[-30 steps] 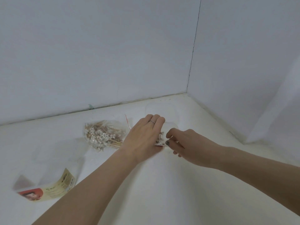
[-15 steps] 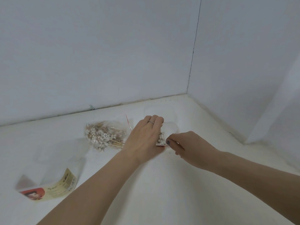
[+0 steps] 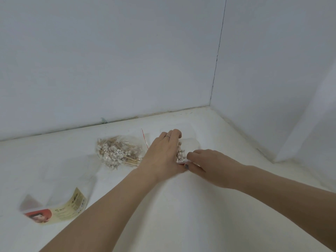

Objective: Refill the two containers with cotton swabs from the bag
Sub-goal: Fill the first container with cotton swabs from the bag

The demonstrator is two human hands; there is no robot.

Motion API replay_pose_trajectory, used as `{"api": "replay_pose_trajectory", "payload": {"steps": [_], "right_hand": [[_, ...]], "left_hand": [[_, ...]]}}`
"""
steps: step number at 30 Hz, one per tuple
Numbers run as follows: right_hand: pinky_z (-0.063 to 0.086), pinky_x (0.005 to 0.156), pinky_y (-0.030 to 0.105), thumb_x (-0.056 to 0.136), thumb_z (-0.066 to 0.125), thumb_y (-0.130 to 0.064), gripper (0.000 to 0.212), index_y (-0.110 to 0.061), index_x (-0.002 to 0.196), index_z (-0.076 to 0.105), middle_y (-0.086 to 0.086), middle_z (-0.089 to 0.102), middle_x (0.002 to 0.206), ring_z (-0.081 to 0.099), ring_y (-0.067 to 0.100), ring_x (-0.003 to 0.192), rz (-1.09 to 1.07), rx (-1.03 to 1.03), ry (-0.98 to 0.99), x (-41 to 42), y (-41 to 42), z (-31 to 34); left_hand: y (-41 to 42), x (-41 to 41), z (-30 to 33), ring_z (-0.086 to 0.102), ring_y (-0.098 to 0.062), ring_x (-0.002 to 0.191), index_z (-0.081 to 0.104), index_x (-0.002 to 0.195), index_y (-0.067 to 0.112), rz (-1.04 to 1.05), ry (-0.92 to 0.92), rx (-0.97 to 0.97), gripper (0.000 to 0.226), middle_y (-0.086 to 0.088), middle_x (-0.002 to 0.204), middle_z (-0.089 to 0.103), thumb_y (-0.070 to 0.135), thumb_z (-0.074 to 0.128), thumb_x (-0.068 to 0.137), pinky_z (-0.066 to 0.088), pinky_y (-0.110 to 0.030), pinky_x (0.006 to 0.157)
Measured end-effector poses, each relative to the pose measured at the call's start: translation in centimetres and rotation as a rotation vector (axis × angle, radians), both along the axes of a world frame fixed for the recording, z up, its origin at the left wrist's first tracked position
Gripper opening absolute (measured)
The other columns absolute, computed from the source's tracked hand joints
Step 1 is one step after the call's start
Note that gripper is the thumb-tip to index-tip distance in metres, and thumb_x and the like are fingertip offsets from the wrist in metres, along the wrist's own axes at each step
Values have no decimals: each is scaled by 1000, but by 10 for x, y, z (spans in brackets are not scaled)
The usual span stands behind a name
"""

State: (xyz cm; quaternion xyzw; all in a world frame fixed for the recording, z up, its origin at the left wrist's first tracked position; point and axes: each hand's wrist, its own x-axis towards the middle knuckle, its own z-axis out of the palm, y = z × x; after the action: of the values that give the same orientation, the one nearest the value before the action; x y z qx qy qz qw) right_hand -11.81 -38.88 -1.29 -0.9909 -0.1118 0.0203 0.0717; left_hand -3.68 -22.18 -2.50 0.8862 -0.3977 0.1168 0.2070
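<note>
I see a white table (image 3: 163,215) set into a white-walled corner, with everything lying at mid-depth. To the left of the hands lies the clear bag (image 3: 118,151) of wooden-stick cotton swabs, and near left is an emptied clear packet with a printed label (image 3: 60,210). I judge the bag film soft, crinkly and slippery, so it is best taken at its open mouth; the swabs are light and stiff but thin, and they scatter unless gathered as a bundle at mid-stick. A clear container (image 3: 190,142), hard to make out against the white, sits just beyond the hands. My left hand (image 3: 161,155) curls, knuckles up, over a bundle of cotton swabs (image 3: 181,154), holding it from the left. My right hand (image 3: 207,164) meets it, thumb and fingers pinching at the bundle's near end; what exactly they pinch I cannot tell.
</note>
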Motion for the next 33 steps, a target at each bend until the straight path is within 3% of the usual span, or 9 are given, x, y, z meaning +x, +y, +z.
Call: {"api": "replay_pose_trajectory", "payload": {"steps": [4, 9, 13, 17, 21, 26, 28, 30, 33], "right_hand": [[33, 70, 31, 106, 30, -37, 24, -22, 96, 44, -5, 48, 90, 50, 21, 81, 29, -46, 74, 3, -3, 8], [35, 75, 30, 106, 32, -42, 31, -19, 114, 51, -4, 46, 97, 49, 21, 85, 45, -170, 74, 8, -5, 17], [41, 82, 30, 103, 40, -40, 30, -20, 121, 53, -2, 54, 110, 56, 22, 105, 28, -180, 125, 11, -3, 23], [48, 83, 33, 97, 51, -35, 13, -24, 104, 51, -3, 55, 107, 57, 21, 101, -28, -69, 194, 12, 0, 21], [52, 77, 34, 90, 55, -26, 10, -19, 97, 54, -3, 59, 102, 61, 19, 91, -67, 43, 221, 13, 0, 20], [48, 87, 33, 95, 50, -24, 15, -20, 109, 54, -2, 51, 106, 55, 22, 104, -34, -147, 220, 19, 2, 22], [46, 75, 28, 93, 52, -21, 2, -23, 92, 52, -5, 50, 94, 58, 21, 94, -36, -110, 228, 21, 2, 23], [38, 59, 23, 90, 54, -19, 21, -29, 74, 44, -8, 49, 81, 55, 14, 74, -60, -53, 230, 22, 2, 28], [33, 54, 20, 89, 56, -20, 23, -31, 72, 45, -9, 50, 78, 50, 8, 66, -74, 0, 225, 22, -1, 31]], "left_hand": [[-1, 3, 0, 44, -19, 102, 38, 121, 16, 10, 50, 14, 74, 3, 106, 53, 46, 81, 68, 36, -30, 79], [-1, 6, 0, 44, -20, 103, 37, 125, 16, 6, 89, 35, 77, 4, 111, 51, 50, 79, 70, 36, -31, 80], [-1, 6, 1, 45, -20, 105, 38, 126, 16, 10, 89, 24, 74, 3, 114, 53, 52, 77, 74, 37, -31, 83], [-1, 5, -1, 48, -21, 104, 38, 126, 15, 13, 66, 6, 72, 2, 112, 54, 53, 75, 76, 37, -31, 82], [-2, 6, -3, 47, -20, 107, 37, 129, 16, 20, 103, -6, 77, 1, 117, 53, 51, 77, 75, 39, -31, 84], [-4, 6, -2, 46, -21, 111, 35, 132, 16, 25, 161, -14, 77, 0, 118, 53, 47, 78, 75, 42, -32, 90], [-5, 5, -1, 46, -20, 111, 36, 132, 16, 17, 154, -6, 77, 1, 119, 53, 49, 77, 76, 41, -32, 90], [-5, 5, -1, 47, -21, 111, 36, 133, 15, 17, 142, 1, 77, 1, 121, 53, 50, 76, 77, 39, -31, 88], [-5, 5, -1, 47, -21, 110, 37, 134, 14, 16, 125, 11, 77, 1, 120, 53, 49, 75, 77, 38, -30, 86]]}}
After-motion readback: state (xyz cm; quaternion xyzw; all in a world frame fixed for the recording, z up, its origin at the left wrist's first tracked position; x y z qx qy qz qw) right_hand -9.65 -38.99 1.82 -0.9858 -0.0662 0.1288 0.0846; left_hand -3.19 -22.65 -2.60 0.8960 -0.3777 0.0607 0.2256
